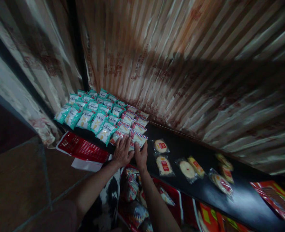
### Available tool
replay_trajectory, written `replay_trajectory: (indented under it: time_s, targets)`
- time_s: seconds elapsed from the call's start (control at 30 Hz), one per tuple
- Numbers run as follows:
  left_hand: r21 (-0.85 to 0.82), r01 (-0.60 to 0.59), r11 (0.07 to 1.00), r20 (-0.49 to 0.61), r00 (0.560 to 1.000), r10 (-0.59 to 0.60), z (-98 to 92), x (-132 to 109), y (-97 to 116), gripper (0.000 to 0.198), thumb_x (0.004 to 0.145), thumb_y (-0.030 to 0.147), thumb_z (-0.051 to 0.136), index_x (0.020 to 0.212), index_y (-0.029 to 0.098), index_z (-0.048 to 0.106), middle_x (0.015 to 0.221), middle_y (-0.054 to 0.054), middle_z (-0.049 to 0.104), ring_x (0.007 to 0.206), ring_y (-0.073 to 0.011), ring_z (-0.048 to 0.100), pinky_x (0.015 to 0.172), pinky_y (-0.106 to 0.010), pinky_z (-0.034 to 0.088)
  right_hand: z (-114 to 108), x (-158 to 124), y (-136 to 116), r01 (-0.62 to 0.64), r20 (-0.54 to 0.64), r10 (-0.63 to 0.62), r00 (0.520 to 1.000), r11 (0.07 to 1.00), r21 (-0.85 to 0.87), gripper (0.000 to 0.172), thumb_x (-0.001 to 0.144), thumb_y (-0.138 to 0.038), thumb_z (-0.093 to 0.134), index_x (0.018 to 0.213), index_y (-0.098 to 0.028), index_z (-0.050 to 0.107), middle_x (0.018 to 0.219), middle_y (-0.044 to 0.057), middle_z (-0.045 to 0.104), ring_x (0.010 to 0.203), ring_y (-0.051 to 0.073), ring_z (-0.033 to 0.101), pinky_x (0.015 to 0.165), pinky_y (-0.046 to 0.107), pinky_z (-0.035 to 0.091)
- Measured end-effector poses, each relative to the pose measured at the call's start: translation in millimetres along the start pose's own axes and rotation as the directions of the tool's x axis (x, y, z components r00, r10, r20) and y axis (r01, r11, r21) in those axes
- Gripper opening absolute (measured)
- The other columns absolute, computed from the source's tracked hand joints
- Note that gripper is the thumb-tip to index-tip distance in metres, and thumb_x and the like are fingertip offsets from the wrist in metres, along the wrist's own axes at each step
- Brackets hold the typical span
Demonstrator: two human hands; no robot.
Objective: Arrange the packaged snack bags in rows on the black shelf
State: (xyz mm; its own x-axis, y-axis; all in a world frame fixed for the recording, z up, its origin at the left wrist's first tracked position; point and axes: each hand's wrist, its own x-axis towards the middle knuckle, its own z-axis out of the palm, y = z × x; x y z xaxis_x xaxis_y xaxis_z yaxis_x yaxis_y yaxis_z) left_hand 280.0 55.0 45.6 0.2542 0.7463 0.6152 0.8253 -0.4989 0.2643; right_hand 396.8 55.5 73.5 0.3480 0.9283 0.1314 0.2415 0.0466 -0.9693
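Note:
My left hand [121, 152] lies with its fingers stretched over the lower part of a red and white snack bag [120, 130] at the front of the rows. Beside it, my right hand [141, 157] has thumb and fingers at the lower right corner of another snack bag [138, 138] with a striped top edge. Several more striped snack bags [128, 119] stand behind these two. To their left, teal and white snack bags [86, 118] fill several rows on the black table [149, 130].
Round packaged cakes [165, 166] and small yellow packs [196, 166] lie to the right, with a red flat pack [275, 198] farther along. Red baskets [84, 146] stand below the front edge, one holding snack bags [132, 187]. A pleated curtain [181, 80] hangs behind.

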Motion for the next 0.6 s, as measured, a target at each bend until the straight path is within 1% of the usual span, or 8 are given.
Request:
replay_trajectory:
  time_s: [0.1, 0.23, 0.33, 0.43, 0.53, 0.6]
  targets:
    - [-0.006, 0.016, 1.000, 0.007, 1.000, -0.016, 1.8, 0.3, -0.6, 0.066, 0.093, 0.043, 0.032, 0.145, 0.005, 0.020, 0.150, -0.020, 0.031, 0.144, -0.0279, 0.014, 0.113, -0.051, 0.019, 1.3, 0.3, 0.0, 0.020, -0.002, -0.020, 1.000, 0.999, -0.026, 0.065, 0.081, -0.054, 0.054, 0.133, -0.016, 0.042, 0.117, 0.013, 0.064, 0.101, 0.024, 0.063, 0.085, 0.036, 0.048]
    - [-0.001, 0.037, 0.999, 0.013, 0.999, -0.037, 2.2, 0.8, 0.2, 0.064, 0.094, 0.041, 0.031, 0.145, 0.004, 0.022, 0.149, -0.020, 0.031, 0.144, -0.0278, 0.013, 0.113, -0.051, 0.020, 3.5, 1.4, -1.2, 0.020, -0.004, -0.020, 1.000, 0.998, -0.060, 0.066, 0.081, -0.054, 0.054, 0.133, -0.015, 0.042, 0.117, 0.014, 0.064, 0.102, 0.025, 0.063, 0.087, 0.038, 0.048]
    - [0.004, 0.056, 0.998, 0.011, 0.998, -0.056, 1.5, 1.2, 1.2, 0.062, 0.093, 0.039, 0.032, 0.144, 0.003, 0.023, 0.149, -0.020, 0.032, 0.144, -0.0270, 0.014, 0.114, -0.050, 0.019, 5.2, 2.2, -2.7, 0.032, 0.007, -0.032, 0.999, 0.998, -0.057, 0.066, 0.081, -0.053, 0.054, 0.134, -0.015, 0.041, 0.116, 0.014, 0.064, 0.102, 0.025, 0.063, 0.087, 0.038, 0.048]
    - [-0.002, 0.065, 0.998, -0.002, 0.998, -0.065, 1.1, 1.4, 1.4, 0.062, 0.093, 0.038, 0.031, 0.144, 0.004, 0.023, 0.149, -0.019, 0.033, 0.144, -0.0266, 0.015, 0.114, -0.050, 0.019, 6.7, 2.7, -2.7, 0.017, 0.010, -0.016, 1.000, 0.998, -0.058, 0.067, 0.081, -0.054, 0.054, 0.134, -0.015, 0.041, 0.117, 0.014, 0.064, 0.103, 0.025, 0.062, 0.089, 0.039, 0.047]
    - [-0.017, 0.055, 0.998, -0.010, 0.998, -0.055, 1.4, 1.3, 0.7, 0.063, 0.093, 0.039, 0.031, 0.145, 0.004, 0.022, 0.149, -0.019, 0.032, 0.144, -0.0268, 0.016, 0.114, -0.051, 0.019, 7.5, 2.9, 0.6, 0.016, 0.021, -0.015, 1.000, 0.999, -0.050, 0.069, 0.081, -0.056, 0.053, 0.134, -0.014, 0.041, 0.120, 0.015, 0.062, 0.106, 0.026, 0.061, 0.091, 0.040, 0.046]
    - [-0.021, 0.053, 0.998, -0.016, 0.998, -0.054, 1.5, 1.2, 0.4, 0.064, 0.093, 0.040, 0.030, 0.145, 0.004, 0.020, 0.150, -0.019, 0.031, 0.144, -0.0269, 0.016, 0.114, -0.051, 0.019, 7.5, 2.5, 4.2, 0.012, 0.028, -0.011, 1.000, 0.999, -0.041, 0.072, 0.081, -0.056, 0.053, 0.136, -0.013, 0.037, 0.123, 0.016, 0.060, 0.109, 0.026, 0.059, 0.093, 0.040, 0.045]
